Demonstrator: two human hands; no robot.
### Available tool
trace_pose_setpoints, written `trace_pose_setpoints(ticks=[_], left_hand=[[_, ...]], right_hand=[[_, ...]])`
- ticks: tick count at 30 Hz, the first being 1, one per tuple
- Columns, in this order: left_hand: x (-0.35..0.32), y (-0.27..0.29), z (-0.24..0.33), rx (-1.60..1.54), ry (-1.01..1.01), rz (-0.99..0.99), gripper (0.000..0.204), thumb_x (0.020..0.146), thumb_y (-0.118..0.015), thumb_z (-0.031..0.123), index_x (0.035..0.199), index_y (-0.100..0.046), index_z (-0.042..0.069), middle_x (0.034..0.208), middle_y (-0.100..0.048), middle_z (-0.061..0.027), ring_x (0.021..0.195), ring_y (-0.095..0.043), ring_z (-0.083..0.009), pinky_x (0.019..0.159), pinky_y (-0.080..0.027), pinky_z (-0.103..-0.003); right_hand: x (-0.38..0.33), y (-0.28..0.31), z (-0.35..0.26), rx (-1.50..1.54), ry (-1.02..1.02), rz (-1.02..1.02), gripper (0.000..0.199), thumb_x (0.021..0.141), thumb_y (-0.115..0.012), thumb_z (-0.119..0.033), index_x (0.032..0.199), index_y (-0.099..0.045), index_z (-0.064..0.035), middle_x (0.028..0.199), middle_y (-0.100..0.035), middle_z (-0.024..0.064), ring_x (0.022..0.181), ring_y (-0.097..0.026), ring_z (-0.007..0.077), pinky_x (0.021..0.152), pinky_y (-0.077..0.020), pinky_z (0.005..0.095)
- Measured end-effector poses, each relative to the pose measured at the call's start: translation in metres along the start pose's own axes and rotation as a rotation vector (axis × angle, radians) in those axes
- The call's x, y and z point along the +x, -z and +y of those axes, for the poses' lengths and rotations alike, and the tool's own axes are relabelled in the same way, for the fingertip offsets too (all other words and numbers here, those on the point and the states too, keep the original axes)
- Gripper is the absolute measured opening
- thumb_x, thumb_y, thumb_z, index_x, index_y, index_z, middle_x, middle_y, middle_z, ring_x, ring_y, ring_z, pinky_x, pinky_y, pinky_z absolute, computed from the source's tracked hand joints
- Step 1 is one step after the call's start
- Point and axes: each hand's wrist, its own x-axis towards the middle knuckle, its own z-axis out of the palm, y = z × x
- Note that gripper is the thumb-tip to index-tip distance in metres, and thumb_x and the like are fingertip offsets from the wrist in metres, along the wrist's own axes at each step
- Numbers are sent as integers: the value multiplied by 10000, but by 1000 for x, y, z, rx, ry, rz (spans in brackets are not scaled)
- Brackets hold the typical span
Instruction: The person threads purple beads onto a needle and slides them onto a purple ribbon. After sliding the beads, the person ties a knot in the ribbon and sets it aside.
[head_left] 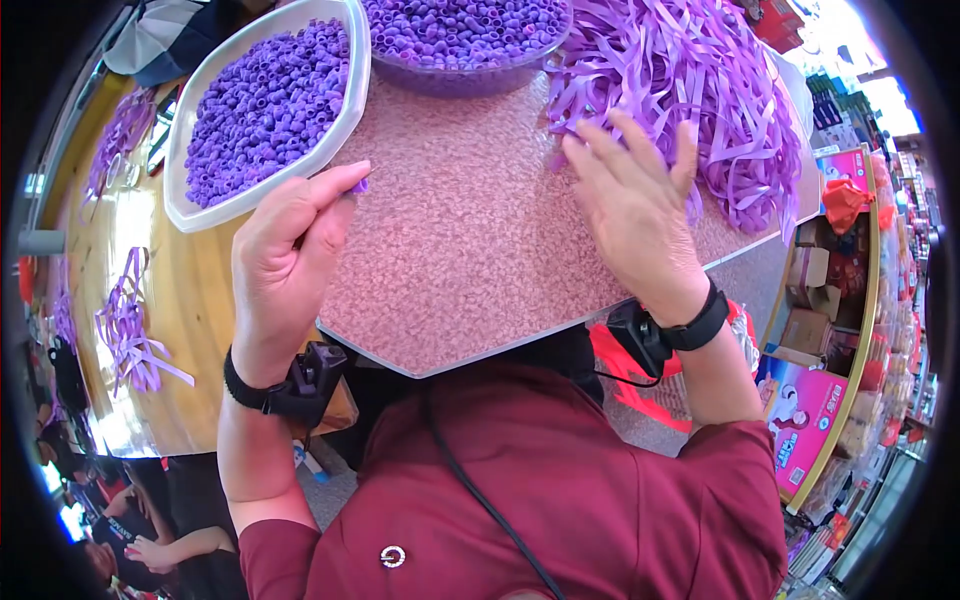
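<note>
My left hand [285, 255] is closed in a pinch near the right wall of a white plastic tub. Between its thumb and forefinger sits a small purple bead [361, 186], mostly covered by the fingertips. Fingers spread, my right hand [640, 215] is at the near left edge of a heap of purple ribbons [705, 110]; no ribbon is plainly gripped in it. Small hollow purple beads [265, 120] fill the white tub [355, 70]. More of the same beads lie in a round clear bowl [470, 80] at the far middle.
A pinkish speckled table [450, 240] lies under both hands, its angled edge close to my body. Left of it stands a yellow wooden table [190, 320] with loose purple ribbons [132, 330]. Shelves with boxes [808, 330] line the right side. Another person [150, 540] is at lower left.
</note>
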Motion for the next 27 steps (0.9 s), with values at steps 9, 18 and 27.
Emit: trace_pose_setpoints(ticks=[9,18,27], left_hand=[[-1,3,-2,69,-49,-17,201,822,-538,-12,1002,-623,15,713,-529,-21,651,-479,-77,620,-383,-194],[0,-1,-7,15,-61,7,197,818,-546,-4,998,-621,18,690,-502,-13,637,-467,-75,599,-372,-187],[3,1,0,33,-11,-52,226,806,-530,-27,1009,-619,18,707,-511,-14,641,-465,-79,614,-378,-192]], right_hand=[[-48,10,-40,354,134,-279,513,804,-551,-381,1195,-506,-52,1299,-440,89,1264,-329,257,1055,-54,493],[-65,-11,-32,643,393,-40,314,683,-683,-85,990,-624,-58,1073,-615,75,1074,-546,247,940,-384,403],[-51,-6,-28,897,262,-2,125,758,-632,-60,882,-619,-69,990,-642,81,1024,-575,268,937,-378,418]])
